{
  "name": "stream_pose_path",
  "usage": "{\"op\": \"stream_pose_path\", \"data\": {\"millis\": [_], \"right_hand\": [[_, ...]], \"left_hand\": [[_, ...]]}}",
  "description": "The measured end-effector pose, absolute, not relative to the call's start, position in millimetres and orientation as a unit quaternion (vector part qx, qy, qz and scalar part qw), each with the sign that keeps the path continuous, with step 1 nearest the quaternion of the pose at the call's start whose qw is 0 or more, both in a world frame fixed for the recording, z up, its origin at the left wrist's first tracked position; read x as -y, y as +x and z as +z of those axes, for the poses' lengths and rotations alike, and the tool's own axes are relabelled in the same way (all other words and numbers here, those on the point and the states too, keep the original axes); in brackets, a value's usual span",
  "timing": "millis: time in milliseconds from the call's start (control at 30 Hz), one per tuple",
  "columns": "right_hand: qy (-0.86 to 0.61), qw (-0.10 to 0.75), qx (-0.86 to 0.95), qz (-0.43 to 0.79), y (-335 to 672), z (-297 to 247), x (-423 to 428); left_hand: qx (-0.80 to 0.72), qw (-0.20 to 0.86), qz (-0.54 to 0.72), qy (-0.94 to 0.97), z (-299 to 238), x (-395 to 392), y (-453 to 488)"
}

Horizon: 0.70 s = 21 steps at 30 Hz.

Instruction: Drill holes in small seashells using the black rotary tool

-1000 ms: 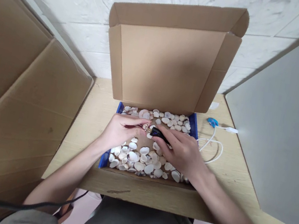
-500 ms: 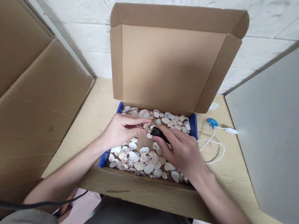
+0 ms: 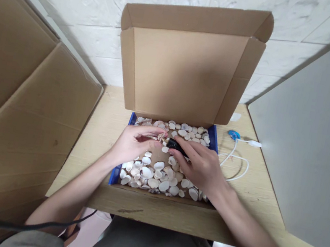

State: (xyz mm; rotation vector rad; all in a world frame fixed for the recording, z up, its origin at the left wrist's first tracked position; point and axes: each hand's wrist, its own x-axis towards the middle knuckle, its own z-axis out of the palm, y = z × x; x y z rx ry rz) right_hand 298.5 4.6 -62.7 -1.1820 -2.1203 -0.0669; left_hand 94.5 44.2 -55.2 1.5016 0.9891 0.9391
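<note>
Black tool [image 3: 175,145], clamped in the fingers of the right hand [image 3: 203,168], points its long axis left at the small shell [image 3: 160,137] pinched in the left hand [image 3: 134,143], nearly touching.

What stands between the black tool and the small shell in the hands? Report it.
Nothing visible: the short black tool in the right hand points straight at the small pale shell held by the left hand.

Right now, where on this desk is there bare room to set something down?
Bare desk lies left of the shell box, up to the leaning cardboard sheet. Right of it, the white cable takes the back; the front strip toward the grey panel is free. Inside, shells lie thick.
</note>
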Motion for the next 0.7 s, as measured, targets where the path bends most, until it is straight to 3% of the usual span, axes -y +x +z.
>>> {"op": "stream_pose_path", "data": {"millis": [367,700], "right_hand": [[-0.484,0.354,0.798,-0.062,302.6,-61.1,-5.9],[-0.478,0.359,0.799,-0.069,303.8,-61.8,-7.7]], "left_hand": [[-0.419,0.498,0.456,0.607,-58.8,-49.2,92.8],[-0.399,0.544,0.433,0.597,-56.4,-46.8,91.7]]}}
